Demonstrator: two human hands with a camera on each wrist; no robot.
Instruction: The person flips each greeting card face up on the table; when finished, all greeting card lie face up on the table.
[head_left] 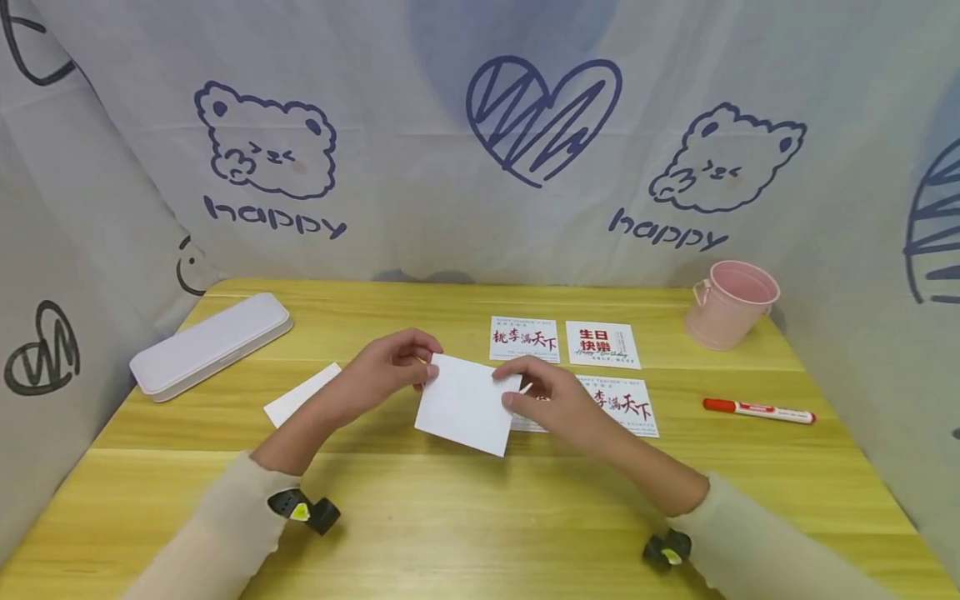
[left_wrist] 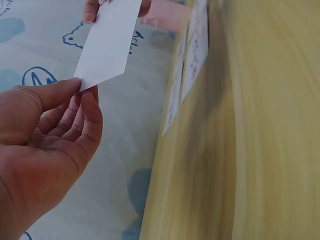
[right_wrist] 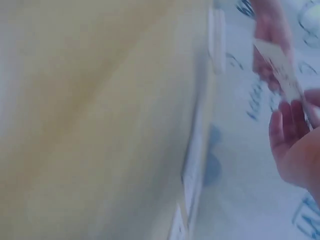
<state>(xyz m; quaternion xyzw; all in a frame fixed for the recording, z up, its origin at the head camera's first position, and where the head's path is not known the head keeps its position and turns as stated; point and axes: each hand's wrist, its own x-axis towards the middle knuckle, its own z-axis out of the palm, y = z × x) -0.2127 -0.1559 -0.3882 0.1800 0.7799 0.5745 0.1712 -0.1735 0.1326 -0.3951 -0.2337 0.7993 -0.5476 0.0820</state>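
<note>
A square white card (head_left: 467, 408) is held up above the table, its blank side toward the head view. My left hand (head_left: 378, 377) pinches its upper left corner between thumb and fingers, which the left wrist view shows closely. At the opposite edge, my right hand (head_left: 557, 398) pinches the card too. Faint printing shows on the card's other face (right_wrist: 282, 70) in the right wrist view. Behind it lie several printed cards, among them a birthday card (head_left: 603, 344) and one with red characters (head_left: 524, 339); the held card and right hand partly cover the front ones.
Another white card (head_left: 300, 396) lies partly behind the left forearm. A white case (head_left: 212, 343) sits at the far left. On the right are a pink bucket (head_left: 723, 312) and a red-capped marker (head_left: 761, 411). Printed cloth (head_left: 420, 208) hangs behind the wooden table (head_left: 450, 525).
</note>
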